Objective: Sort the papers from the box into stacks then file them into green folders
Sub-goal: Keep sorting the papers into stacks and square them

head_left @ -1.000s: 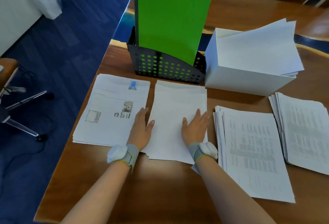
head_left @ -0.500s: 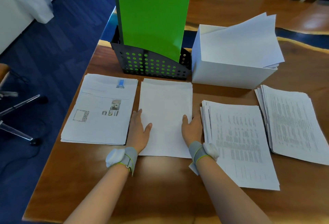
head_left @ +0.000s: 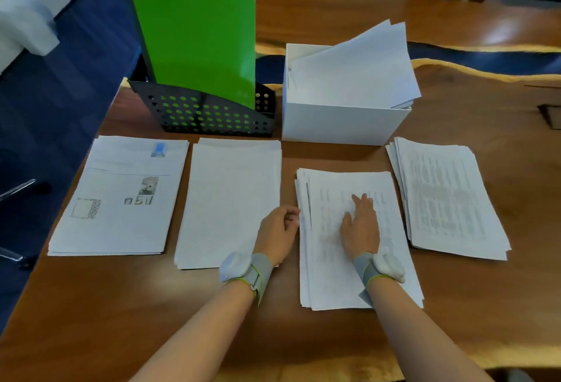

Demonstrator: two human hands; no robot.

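Observation:
Several paper stacks lie in a row on the wooden table (head_left: pixel 151 321): a stack with pictures (head_left: pixel 121 196) at the left, a plain stack (head_left: pixel 230 196), a fanned printed stack (head_left: pixel 340 260) and a far-right stack (head_left: pixel 446 199). My right hand (head_left: pixel 359 226) rests flat on the fanned stack. At that stack's left edge sits my left hand (head_left: pixel 279 234), fingers curled against the sheet edges. Green folders (head_left: pixel 197 44) stand upright in a black perforated holder (head_left: pixel 206 114). The white box (head_left: pixel 343 120) holds more papers (head_left: pixel 355 68).
The table's left edge drops to blue carpet, where chair legs (head_left: pixel 18 190) show. A dark inset plate (head_left: pixel 551 116) sits in the tabletop at far right. Bare wood lies in front of the stacks, under my forearms.
Both hands left the plain middle stack and shifted right: the right now lies on the fanned printed stack, the left sits at its left edge. The view also shifted.

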